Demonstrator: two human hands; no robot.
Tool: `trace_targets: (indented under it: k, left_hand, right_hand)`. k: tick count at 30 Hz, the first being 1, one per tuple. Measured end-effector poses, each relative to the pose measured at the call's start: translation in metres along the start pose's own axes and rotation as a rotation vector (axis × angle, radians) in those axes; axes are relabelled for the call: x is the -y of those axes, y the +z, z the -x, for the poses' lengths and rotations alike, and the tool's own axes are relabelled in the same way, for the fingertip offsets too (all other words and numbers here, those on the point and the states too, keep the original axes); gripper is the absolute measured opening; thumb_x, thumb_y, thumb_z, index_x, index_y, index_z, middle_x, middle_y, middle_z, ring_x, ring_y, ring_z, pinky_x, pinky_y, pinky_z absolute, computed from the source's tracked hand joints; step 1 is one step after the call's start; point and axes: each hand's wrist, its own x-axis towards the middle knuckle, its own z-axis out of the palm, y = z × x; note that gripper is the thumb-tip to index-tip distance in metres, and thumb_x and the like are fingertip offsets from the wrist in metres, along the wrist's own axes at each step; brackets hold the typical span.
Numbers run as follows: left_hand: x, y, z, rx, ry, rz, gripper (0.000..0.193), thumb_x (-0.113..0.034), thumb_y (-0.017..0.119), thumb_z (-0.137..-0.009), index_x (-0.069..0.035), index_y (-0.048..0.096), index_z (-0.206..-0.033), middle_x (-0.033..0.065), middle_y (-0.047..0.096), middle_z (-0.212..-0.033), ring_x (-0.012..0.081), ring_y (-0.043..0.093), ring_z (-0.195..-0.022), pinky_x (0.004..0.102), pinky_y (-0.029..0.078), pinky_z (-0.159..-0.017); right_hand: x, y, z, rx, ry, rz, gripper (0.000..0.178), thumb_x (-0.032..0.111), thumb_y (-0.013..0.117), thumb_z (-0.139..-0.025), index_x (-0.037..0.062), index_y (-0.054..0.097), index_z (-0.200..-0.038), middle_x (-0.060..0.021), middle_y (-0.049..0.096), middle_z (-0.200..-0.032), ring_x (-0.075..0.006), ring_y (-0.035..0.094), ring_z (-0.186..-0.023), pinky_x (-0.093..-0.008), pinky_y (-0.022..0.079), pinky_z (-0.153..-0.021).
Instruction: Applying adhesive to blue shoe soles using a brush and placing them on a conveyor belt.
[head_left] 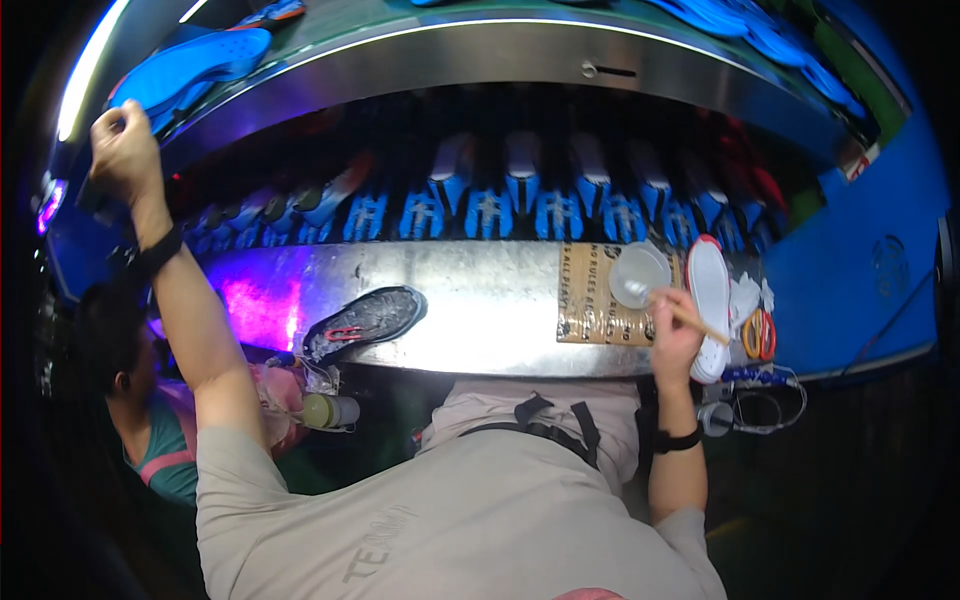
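My left hand [126,155] is raised at the upper left, its fingers curled closed at the near end of a blue shoe insole [205,60] on the upper shelf. In my right hand [677,335] is a brush [700,322] with a wooden handle, its head dipping into a round whitish bowl [638,274]. The bowl sits on a piece of printed brown cardboard [590,315]. Just right of that hand lies a white shoe sole [709,290] with a red edge. A dark grey shoe upper with red laces [370,318] lies on its side, left of centre on the metal bench.
The metal bench [480,300] runs across in front of me. Behind it stands a row of shoes on blue holders [490,212], under a metal-edged shelf [450,62] with more blue insoles. Tape rolls [764,336] lie at right. Another person [165,420] is at lower left.
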Motion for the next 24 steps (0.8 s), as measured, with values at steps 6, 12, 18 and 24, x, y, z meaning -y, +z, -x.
trace_targets:
  k: [6, 12, 18, 24]
  left_hand:
    - [-0.049, -0.055, 0.040, -0.073, -0.422, 0.555, 0.031, -0.022, 0.078, -0.082, 0.003, 0.072, -0.100, 0.0109, 0.075, -0.080, 0.0179, 0.071, -0.069, 0.0283, 0.056, -0.069]
    - [-0.119, -0.116, 0.170, 0.528, -0.474, 1.055, 0.024, -0.010, 0.069, -0.091, 0.002, 0.073, -0.112, -0.0008, 0.066, -0.088, 0.0045, 0.054, -0.073, 0.0210, 0.043, -0.065]
    - [-0.141, -0.179, 0.320, 1.397, -1.025, 1.442, 0.026, -0.011, 0.067, -0.093, 0.003, 0.069, -0.115, -0.0018, 0.065, -0.089, 0.0046, 0.057, -0.077, 0.0206, 0.046, -0.070]
    - [-0.142, -0.221, 0.366, 1.903, -1.665, 2.039, 0.070, -0.036, 0.058, -0.099, 0.003, 0.033, -0.151, 0.0239, 0.052, -0.141, 0.0369, 0.058, -0.124, 0.0483, 0.047, -0.106]
  right_hand:
    - [0.008, -0.021, -0.045, -0.006, 0.063, 0.249, 0.013, 0.012, 0.066, -0.093, -0.0004, 0.069, -0.095, -0.0038, 0.066, -0.076, -0.0106, 0.058, -0.069, -0.0263, 0.046, -0.064]
    - [0.006, -0.015, -0.054, 0.104, 0.094, 0.416, 0.017, 0.017, 0.067, -0.092, -0.0002, 0.070, -0.095, -0.0062, 0.065, -0.071, -0.0104, 0.057, -0.064, -0.0278, 0.046, -0.062]
    - [0.002, -0.022, -0.040, 0.028, 0.039, 0.168, 0.015, 0.009, 0.066, -0.094, -0.0015, 0.070, -0.103, -0.0034, 0.068, -0.086, -0.0100, 0.061, -0.078, -0.0260, 0.048, -0.070]
    - [0.000, -0.012, -0.023, 0.061, 0.111, 0.096, 0.017, 0.009, 0.062, -0.098, -0.0032, 0.066, -0.110, -0.0050, 0.067, -0.092, -0.0108, 0.061, -0.084, -0.0249, 0.049, -0.077]
